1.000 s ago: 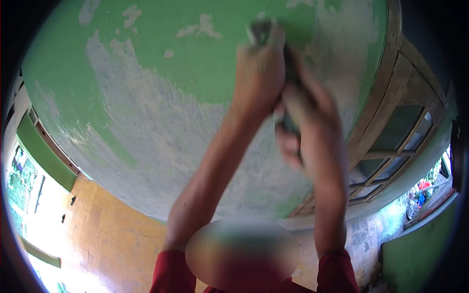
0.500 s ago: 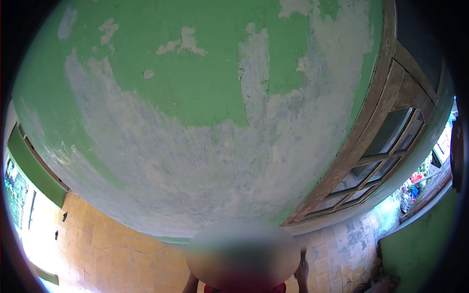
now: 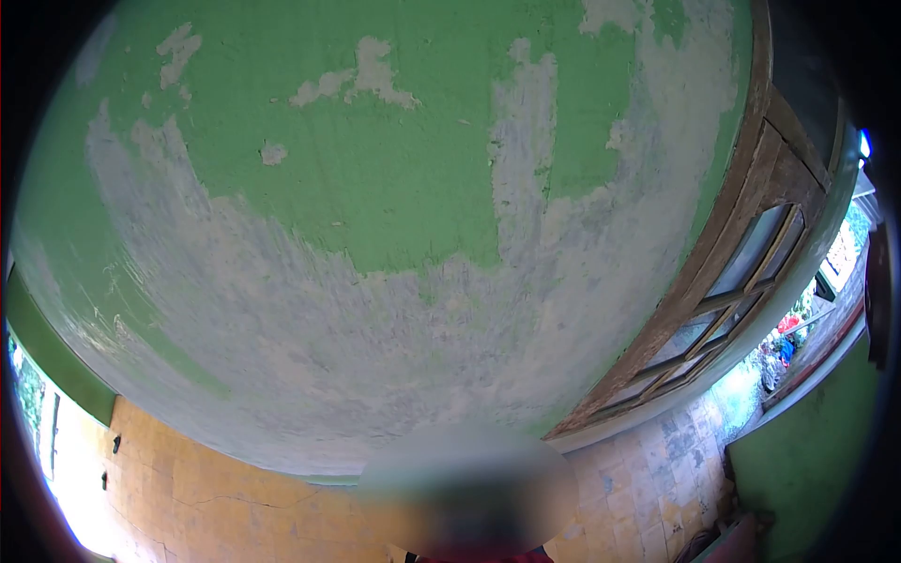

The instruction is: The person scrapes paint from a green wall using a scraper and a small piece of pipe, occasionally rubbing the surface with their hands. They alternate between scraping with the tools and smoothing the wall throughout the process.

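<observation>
Neither my left hand nor my right hand shows at this moment. A blurred oval covers the bottom middle, with a strip of red clothing (image 3: 526, 555) below it. Ahead stands a wall (image 3: 422, 159) of green paint, stripped in large areas to a rough grey-white surface (image 3: 310, 319). Small bare patches (image 3: 371, 75) break up the green higher on the wall. Whatever lies behind the blur cannot be made out.
A worn wooden door frame (image 3: 694, 253) with a paned window (image 3: 751, 272) borders the wall at right. Below runs a yellowish tiled floor (image 3: 216, 488). Two small dark objects lie by the bright opening at left. A green surface (image 3: 798, 450) stands lower right.
Both forearms, and the right hand with a dark thing at it, have dropped out of view. My view has shifted slightly, so the wall patches sit elsewhere in the picture.
</observation>
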